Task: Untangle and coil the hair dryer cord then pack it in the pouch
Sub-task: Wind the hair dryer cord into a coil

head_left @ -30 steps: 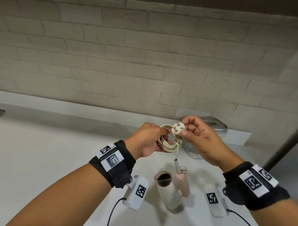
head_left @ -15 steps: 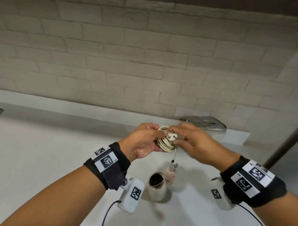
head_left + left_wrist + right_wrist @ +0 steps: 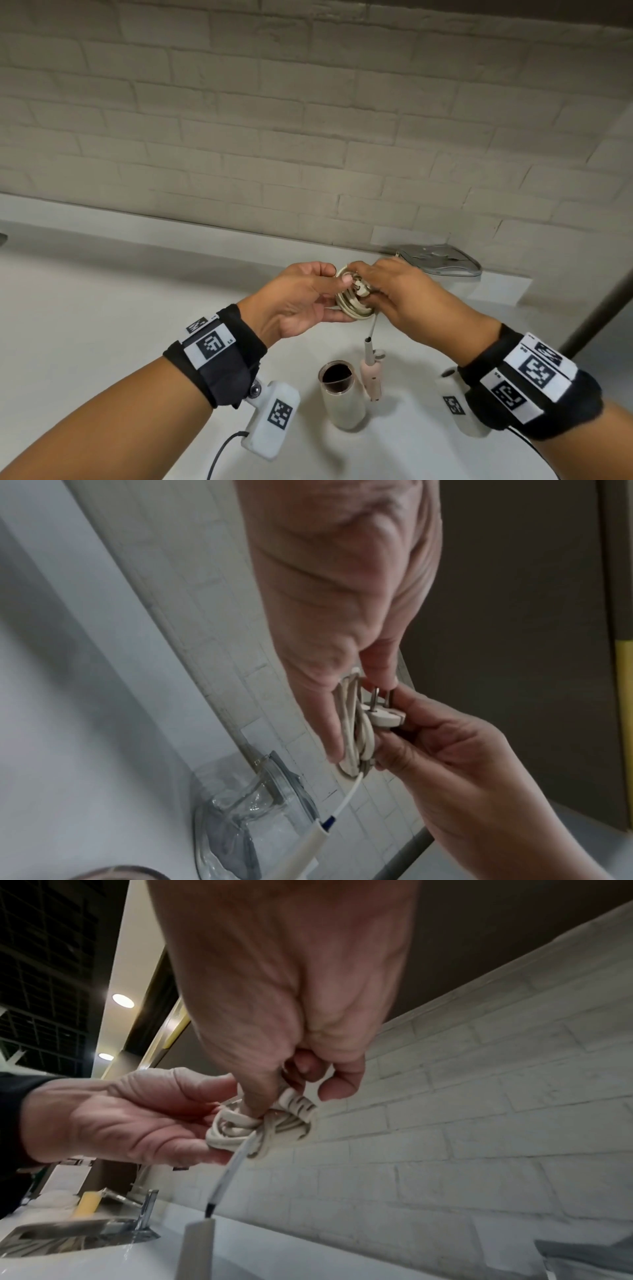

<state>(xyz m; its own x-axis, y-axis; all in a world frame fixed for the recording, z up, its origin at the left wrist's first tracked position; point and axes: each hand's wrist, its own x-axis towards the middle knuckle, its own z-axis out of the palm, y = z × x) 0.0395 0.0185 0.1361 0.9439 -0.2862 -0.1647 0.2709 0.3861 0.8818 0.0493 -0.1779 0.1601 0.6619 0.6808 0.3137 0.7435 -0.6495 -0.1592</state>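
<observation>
Both hands are up above the white desk [image 3: 102, 308]. The left hand [image 3: 301, 305] holds the coiled cord [image 3: 352, 305] in its curled fingers. The right hand [image 3: 400, 294] pinches the plug [image 3: 385, 715] against the coil. The hair dryer [image 3: 342, 394] hangs below. The clear pouch [image 3: 442, 263] sits by the wall.

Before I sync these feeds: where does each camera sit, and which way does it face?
Head: on the head, facing forward-down at counter; both forearms, hands show.
Left wrist: along left hand to plug, pouch.
Right wrist: along right hand to wall; left hand shows.
All share the coil.
</observation>
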